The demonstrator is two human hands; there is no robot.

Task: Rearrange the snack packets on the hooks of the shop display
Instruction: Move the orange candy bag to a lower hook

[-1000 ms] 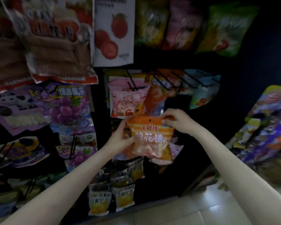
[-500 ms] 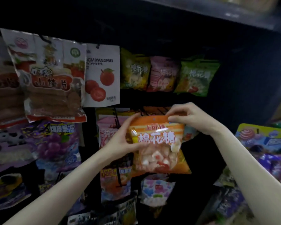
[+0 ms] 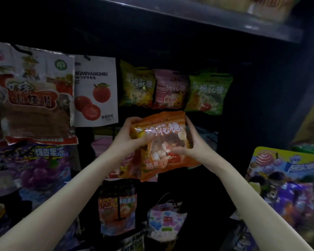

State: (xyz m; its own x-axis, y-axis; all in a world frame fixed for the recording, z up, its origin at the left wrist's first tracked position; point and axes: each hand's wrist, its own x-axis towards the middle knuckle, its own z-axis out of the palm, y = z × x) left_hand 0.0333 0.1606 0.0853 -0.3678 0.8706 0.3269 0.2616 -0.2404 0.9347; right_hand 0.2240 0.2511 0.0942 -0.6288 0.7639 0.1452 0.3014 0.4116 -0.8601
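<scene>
Orange snack packet (image 3: 163, 142) at frame centre, left hand (image 3: 129, 134) gripping its upper left edge, right hand (image 3: 192, 145) gripping its right side, green packet (image 3: 208, 95), pink packet (image 3: 170, 89) and yellow packet (image 3: 136, 86) hanging just above.

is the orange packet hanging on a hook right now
No, the orange packet is off the hooks, gripped at its sides by the left hand and right hand.

Dim, unevenly lit shop display
Light falls on the near forearms and packet fronts; far backboard sinks into black, upper right shelf (image 3: 203, 20) blurs, edges bend.
</scene>
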